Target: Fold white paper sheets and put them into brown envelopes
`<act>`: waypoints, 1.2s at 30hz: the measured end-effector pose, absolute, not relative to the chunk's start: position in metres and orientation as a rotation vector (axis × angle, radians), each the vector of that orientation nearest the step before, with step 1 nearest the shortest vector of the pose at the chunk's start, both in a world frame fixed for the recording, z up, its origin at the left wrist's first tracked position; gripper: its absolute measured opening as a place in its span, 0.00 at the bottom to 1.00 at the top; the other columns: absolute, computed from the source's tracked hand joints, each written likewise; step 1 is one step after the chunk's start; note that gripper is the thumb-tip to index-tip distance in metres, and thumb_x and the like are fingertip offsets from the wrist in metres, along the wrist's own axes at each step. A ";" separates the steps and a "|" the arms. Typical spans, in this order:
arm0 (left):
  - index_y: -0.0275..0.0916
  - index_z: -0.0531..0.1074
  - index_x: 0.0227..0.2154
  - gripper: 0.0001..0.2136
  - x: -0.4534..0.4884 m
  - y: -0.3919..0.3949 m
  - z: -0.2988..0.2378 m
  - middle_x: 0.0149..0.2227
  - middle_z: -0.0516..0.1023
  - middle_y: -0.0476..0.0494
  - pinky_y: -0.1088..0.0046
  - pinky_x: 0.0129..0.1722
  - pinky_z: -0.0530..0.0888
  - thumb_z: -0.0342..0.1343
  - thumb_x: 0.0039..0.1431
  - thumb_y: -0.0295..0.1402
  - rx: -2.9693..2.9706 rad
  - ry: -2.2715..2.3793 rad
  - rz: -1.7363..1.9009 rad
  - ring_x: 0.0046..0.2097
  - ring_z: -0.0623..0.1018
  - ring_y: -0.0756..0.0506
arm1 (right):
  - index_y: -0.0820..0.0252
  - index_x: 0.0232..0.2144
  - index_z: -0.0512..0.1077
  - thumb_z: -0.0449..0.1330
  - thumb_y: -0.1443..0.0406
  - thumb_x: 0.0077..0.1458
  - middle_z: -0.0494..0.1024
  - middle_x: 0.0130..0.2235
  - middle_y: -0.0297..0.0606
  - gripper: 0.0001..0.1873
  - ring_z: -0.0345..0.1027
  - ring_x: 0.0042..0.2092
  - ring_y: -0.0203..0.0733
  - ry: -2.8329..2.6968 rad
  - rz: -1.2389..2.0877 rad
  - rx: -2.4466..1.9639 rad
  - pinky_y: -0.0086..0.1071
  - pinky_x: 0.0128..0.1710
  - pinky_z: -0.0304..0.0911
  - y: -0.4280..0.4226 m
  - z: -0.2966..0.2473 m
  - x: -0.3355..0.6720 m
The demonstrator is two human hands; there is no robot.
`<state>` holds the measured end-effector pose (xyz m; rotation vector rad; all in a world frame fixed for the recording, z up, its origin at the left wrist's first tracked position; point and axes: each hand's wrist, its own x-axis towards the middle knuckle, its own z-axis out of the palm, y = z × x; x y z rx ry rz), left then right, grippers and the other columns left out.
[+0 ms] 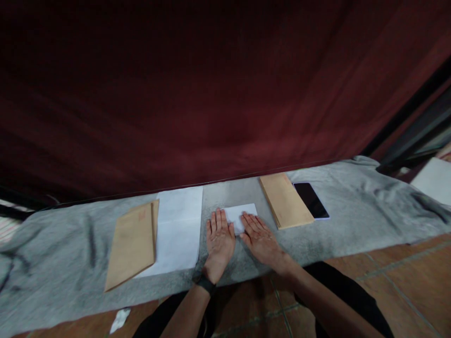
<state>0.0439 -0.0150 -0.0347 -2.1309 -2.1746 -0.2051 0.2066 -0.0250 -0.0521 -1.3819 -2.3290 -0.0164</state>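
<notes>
A small folded white paper (240, 214) lies on a grey cloth (70, 253) spread along the floor. My left hand (219, 239) rests flat on the paper's left part, fingers stretched out and together. My right hand (260, 237) lies flat on its right part, fingers extended toward the left. Neither hand grips anything. A black band sits on my left wrist.
Left of my hands lie a sheet of white paper (179, 230) and a brown envelope (132, 241) overlapping it. To the right are a stack of brown envelopes (285, 200) and a black phone (311, 200). A dark red curtain (211, 94) hangs behind. Terracotta tiles (405, 281) lie in front.
</notes>
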 end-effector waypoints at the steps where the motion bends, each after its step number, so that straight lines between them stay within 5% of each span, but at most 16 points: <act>1: 0.31 0.55 0.68 0.27 0.044 -0.015 -0.035 0.70 0.56 0.35 0.54 0.69 0.55 0.39 0.70 0.36 -2.124 -2.185 -0.207 0.71 0.55 0.37 | 0.63 0.69 0.55 0.46 0.59 0.71 0.59 0.69 0.43 0.28 0.52 0.69 0.43 -2.316 -0.036 -1.411 0.43 0.69 0.48 -0.023 -0.053 0.210; 12: 0.25 0.54 0.67 0.27 0.047 -0.019 -0.031 0.70 0.54 0.29 0.54 0.69 0.56 0.39 0.70 0.35 -2.114 -2.137 -0.369 0.71 0.54 0.37 | 0.65 0.69 0.55 0.44 0.61 0.71 0.59 0.69 0.44 0.28 0.53 0.69 0.47 -2.250 -0.103 -1.623 0.44 0.68 0.47 -0.016 -0.058 0.222; 19: 0.32 0.50 0.69 0.29 0.070 -0.037 -0.037 0.71 0.54 0.34 0.53 0.69 0.59 0.40 0.71 0.41 -2.580 -1.754 -0.449 0.72 0.53 0.40 | 0.62 0.68 0.57 0.44 0.62 0.70 0.59 0.69 0.43 0.28 0.52 0.69 0.46 -2.275 -0.097 -1.609 0.44 0.68 0.47 -0.014 -0.061 0.224; 36: 0.27 0.55 0.68 0.27 0.032 -0.028 -0.038 0.70 0.55 0.33 0.57 0.69 0.56 0.38 0.70 0.36 -2.239 -2.146 -0.239 0.71 0.55 0.39 | 0.67 0.68 0.58 0.44 0.63 0.70 0.62 0.67 0.47 0.28 0.56 0.68 0.49 -2.195 -0.164 -1.653 0.45 0.67 0.51 -0.016 -0.062 0.225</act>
